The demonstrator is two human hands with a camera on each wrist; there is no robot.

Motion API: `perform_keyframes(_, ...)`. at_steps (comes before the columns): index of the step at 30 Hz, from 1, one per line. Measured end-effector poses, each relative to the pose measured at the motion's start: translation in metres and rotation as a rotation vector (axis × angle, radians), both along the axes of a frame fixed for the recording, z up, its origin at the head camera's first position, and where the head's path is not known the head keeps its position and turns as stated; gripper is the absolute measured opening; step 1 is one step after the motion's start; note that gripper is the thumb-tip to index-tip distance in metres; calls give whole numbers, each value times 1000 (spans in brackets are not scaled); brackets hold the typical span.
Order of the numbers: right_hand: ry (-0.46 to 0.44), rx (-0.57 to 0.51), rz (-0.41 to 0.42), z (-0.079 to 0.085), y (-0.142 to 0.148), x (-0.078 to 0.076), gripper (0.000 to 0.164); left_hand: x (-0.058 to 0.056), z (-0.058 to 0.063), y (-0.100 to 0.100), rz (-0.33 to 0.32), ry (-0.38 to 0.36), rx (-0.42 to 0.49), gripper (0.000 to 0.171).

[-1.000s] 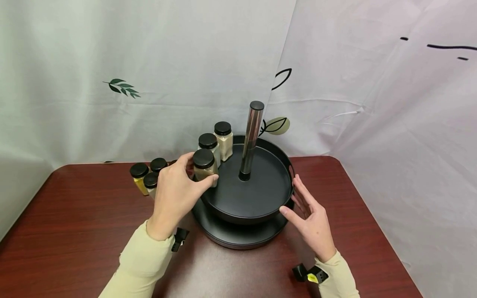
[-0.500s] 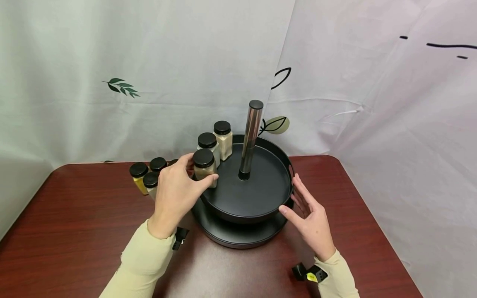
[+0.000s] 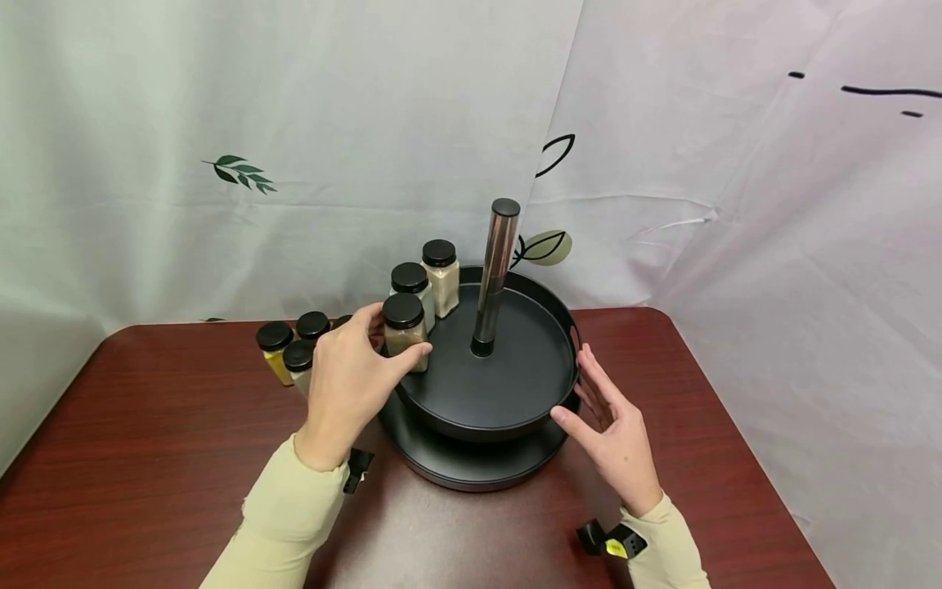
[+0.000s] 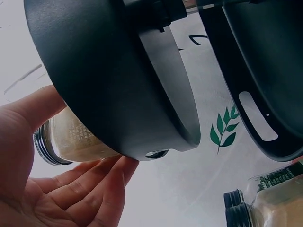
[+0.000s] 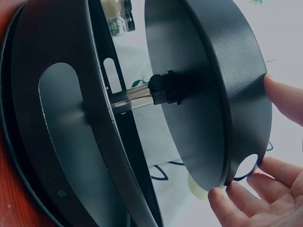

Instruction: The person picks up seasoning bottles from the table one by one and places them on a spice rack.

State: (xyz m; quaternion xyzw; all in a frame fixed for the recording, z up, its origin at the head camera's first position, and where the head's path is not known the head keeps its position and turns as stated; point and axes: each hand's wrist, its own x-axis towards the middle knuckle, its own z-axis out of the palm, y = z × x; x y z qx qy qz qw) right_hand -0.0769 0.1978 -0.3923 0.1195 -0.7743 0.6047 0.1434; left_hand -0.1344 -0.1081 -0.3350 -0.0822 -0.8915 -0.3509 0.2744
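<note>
I observed the left hand (image 3: 349,376) with thumb and fingers bent about a black-lidded spice jar (image 3: 405,339), which was upright at the left edge of the upper tray (image 3: 522,376); whether its base met the tray floor could not be determined. The right hand (image 3: 618,438), fingers spread, touched the tray's opposite wall. In my judgement, sound practice called for seating the jar flat inside the rim without knocking the two neighbouring jars (image 3: 445,290), the tray being steadied throughout. Materials: clear, square-sided jars; satin-black round trays with oblong slots; a shiny cylindrical post (image 3: 496,278); reddish, wood-grained tabletop (image 3: 184,458).
</note>
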Motion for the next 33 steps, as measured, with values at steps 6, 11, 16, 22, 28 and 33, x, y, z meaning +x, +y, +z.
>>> perform_keyframes(6, -6, 4, -1, 0, 0, 0, 77, 1, -2, 0, 6, -9, 13, 66)
perform_keyframes(11, 7, 12, 4, -1, 0, 0, 74, 1, -3, -2, -2, -21, 18, 66)
perform_keyframes(16, 76, 24, -10, -1, -1, -1, 59, 2, -3, -8, -18, -20, 35, 73)
perform_keyframes(22, 135, 56, -78, -2, -4, -3, 49, 5, -4, -25, -10, -73, 113, 70)
perform_keyframes(28, 99, 27, -96, -2, -5, -3, 49, 9, -7, -42, 7, -96, 167, 53)
perform_keyframes(33, 69, 15, -97, -2, -5, -3, 50, 10, -13, -52, 47, -80, 154, 45)
